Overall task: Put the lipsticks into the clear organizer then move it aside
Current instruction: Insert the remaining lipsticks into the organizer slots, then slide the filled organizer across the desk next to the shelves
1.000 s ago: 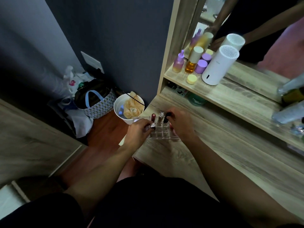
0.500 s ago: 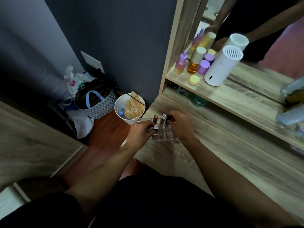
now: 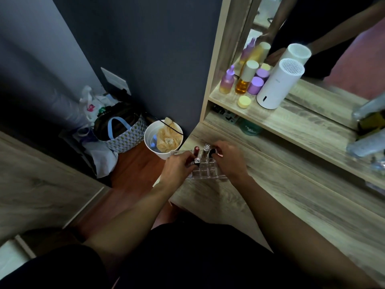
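Observation:
The clear organizer [image 3: 208, 171] stands near the left end of the wooden dresser top [image 3: 270, 197]. Several lipsticks stand upright in its far cells: a dark red one [image 3: 196, 150], a silver-capped one [image 3: 206, 148] and a black one [image 3: 212, 152]; another [image 3: 197, 161] sits lower at the left. My left hand [image 3: 177, 168] grips the organizer's left side. My right hand [image 3: 230, 161] grips its right side, fingers curled by the black lipstick.
A white bin [image 3: 163, 139] with crumpled paper stands on the floor just left of the dresser's edge, beside a patterned bag [image 3: 123, 132]. The shelf above holds purple and amber bottles [image 3: 242, 80] and a white cylinder [image 3: 278, 86]. A mirror rises behind.
Both hands have stayed on the organizer's sides. The organizer with its lipsticks has shifted slightly away from me along the dresser top.

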